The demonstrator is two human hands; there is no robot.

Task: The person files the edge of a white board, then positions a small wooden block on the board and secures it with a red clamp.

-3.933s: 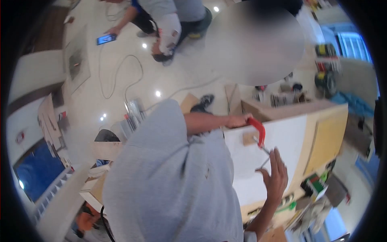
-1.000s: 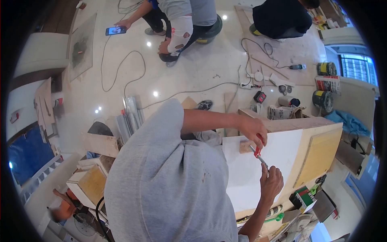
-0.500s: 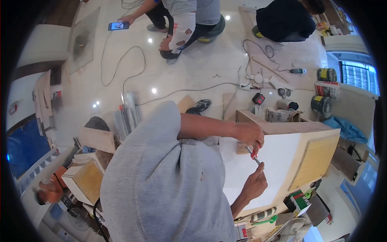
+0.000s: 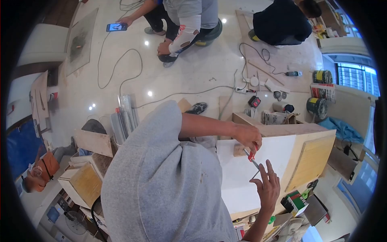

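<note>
My left hand (image 4: pixel 249 136) is closed around the red part (image 4: pixel 252 153) of a small metal tool. A metal rod (image 4: pixel 255 163) runs down from it, and a thin bent bar (image 4: pixel 254 175) shows near its lower end. My right hand (image 4: pixel 269 186) is open, its fingers spread, close beside the rod; whether the thumb touches the thin bar is unclear. Under both hands lies a white panel (image 4: pixel 238 189) on a wooden box. A small wooden block (image 4: pixel 239 150) sits on the panel, left of the red part.
A yellowish board (image 4: pixel 310 164) lies at the box's right. One person (image 4: pixel 187 24) sits ahead with a phone (image 4: pixel 117 27); another (image 4: pixel 282 22) crouches at upper right, and a third (image 4: pixel 42 169) is at far left. Cables and a red-black battery (image 4: pixel 254 101) lie on the floor.
My right hand has let go of the rod's lower end, opened its fingers and moved slightly right and down. The thin bent bar now shows. My left hand keeps its hold.
</note>
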